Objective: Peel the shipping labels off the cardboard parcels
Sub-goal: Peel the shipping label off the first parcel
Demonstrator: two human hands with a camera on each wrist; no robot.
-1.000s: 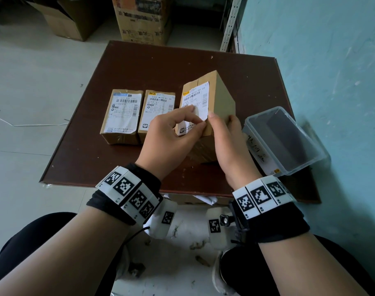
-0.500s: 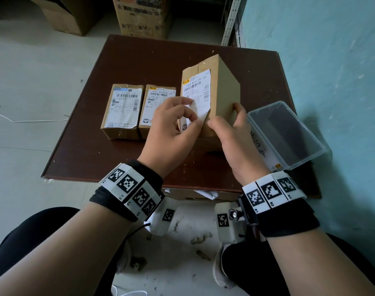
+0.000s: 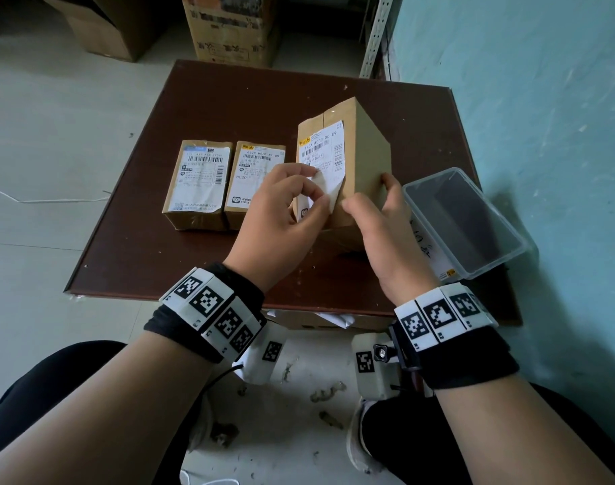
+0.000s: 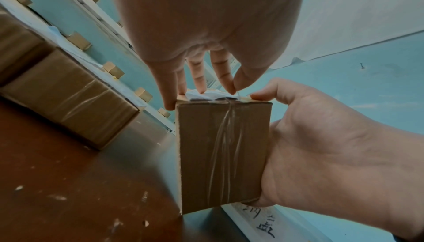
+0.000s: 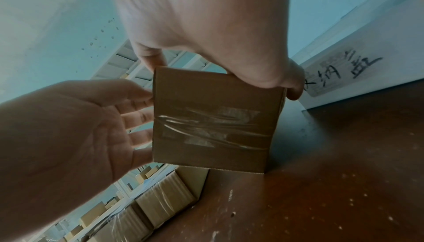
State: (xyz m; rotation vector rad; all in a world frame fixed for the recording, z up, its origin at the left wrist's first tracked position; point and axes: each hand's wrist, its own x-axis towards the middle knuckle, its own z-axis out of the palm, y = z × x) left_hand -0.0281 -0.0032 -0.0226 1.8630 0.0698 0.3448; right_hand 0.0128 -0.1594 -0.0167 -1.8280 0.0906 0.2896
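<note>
Label [image 3: 325, 159] corner pinched by left hand [image 3: 281, 208]; right hand [image 3: 383, 225] grips parcel [image 3: 365, 162].

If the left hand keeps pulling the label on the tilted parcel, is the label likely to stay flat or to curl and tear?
It will probably curl: the lifted corner of the label already bends back under the left hand. It looks like thin paper, so a tear seems possible. The parcel might shift, but the right hand steadies it.

Dim, bluish light; soft shadows; wrist views warped, blurry.
</note>
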